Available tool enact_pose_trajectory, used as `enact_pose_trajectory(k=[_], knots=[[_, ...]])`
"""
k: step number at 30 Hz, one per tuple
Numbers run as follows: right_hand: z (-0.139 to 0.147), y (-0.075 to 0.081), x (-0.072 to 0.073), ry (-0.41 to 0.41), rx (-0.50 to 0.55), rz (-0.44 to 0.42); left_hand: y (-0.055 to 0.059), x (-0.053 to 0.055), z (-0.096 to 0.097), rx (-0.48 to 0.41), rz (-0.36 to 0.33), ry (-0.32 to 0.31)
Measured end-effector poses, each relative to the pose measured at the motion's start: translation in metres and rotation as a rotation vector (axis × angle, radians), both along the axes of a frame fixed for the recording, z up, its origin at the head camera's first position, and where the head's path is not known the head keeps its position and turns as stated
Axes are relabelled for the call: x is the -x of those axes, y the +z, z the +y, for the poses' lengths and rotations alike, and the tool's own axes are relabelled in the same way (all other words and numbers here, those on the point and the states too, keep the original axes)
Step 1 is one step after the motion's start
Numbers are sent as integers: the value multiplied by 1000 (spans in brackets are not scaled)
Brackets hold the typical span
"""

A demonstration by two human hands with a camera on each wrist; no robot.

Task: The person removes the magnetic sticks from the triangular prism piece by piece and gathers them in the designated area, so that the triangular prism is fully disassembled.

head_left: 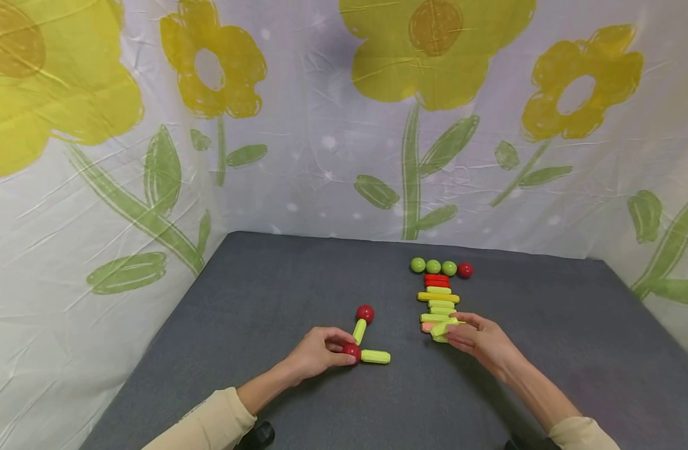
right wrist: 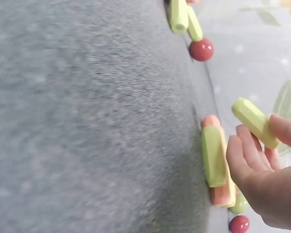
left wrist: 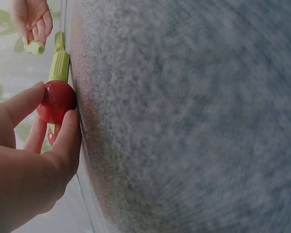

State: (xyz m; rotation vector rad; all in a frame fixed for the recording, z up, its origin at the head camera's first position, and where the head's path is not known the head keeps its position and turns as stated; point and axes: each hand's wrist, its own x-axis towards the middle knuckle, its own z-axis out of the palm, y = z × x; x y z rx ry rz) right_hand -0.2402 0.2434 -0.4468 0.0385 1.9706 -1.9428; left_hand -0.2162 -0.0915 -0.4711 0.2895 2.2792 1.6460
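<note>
My left hand (head_left: pixel 321 353) pinches a red ball (head_left: pixel 352 354) low over the dark table. Two yellow-green rods meet at that ball: one rod (head_left: pixel 375 357) points right, the other rod (head_left: pixel 359 331) leads up to a second red ball (head_left: pixel 365 313). In the left wrist view, thumb and fingers sit round the gripped ball (left wrist: pixel 57 102). My right hand (head_left: pixel 481 344) holds a yellow-green rod (right wrist: pixel 254 122) between thumb and fingers, raised above the near end of a column of rods. Below it lie another yellow-green rod (right wrist: pixel 213 158) and an orange rod (right wrist: pixel 223 195).
Red, yellow and yellow-green rods (head_left: pixel 438 298) form a column right of centre. Behind it stand several green balls (head_left: pixel 433 267) in a row with a red ball (head_left: pixel 465 270). A flower-printed cloth (head_left: pixel 321 187) rises behind the dark table (head_left: pixel 254 281).
</note>
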Motion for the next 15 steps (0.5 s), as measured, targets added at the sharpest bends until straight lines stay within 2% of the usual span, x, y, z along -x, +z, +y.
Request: enact_pose_trajectory(k=[4, 15], knots=[[2, -2, -5, -37, 7, -22, 1, 0, 0, 8, -2, 2], [9, -9, -23, -68, -2, -75, 2, 0, 1, 28, -21, 10]])
